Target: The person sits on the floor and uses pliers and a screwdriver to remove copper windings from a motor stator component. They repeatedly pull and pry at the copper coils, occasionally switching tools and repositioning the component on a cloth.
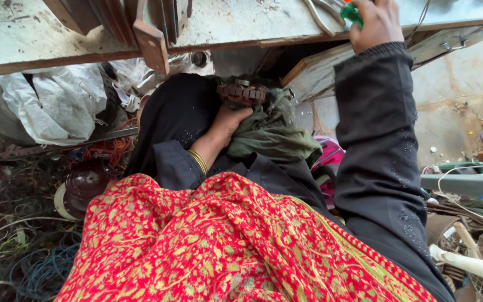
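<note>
**Hands at and below the bench edge: position and surroundings**

Head view, looking down past the lap:

- Left hand (231,122): low, under the workbench (23,33); fingers curled closed around a bundle of olive-green cloth (272,137), pressed against the lap. Gold bangle (199,161) on the wrist.
- Rusty toothed metal part (242,93): resting on top of the cloth, just above the left hand, touching the bundle. Contact with the fingers themselves cannot be told.
- Right hand (377,22): raised to the bench top, fingers closed on a green-handled tool (351,12); metal jaws or blades of the tool partly cut off by the upper frame edge.
- Obstructions: red patterned shawl (225,246) filling the lower foreground; black sleeves covering both forearms; a rusty steel bracket (152,42) hanging over the bench edge, left of both hands.
- Surroundings, left: white plastic sack (57,103), tangled wires (23,246), dark red spool (88,182).
- Surroundings, right: bare concrete floor (459,100), white pipe (476,267), mixed scrap
</note>
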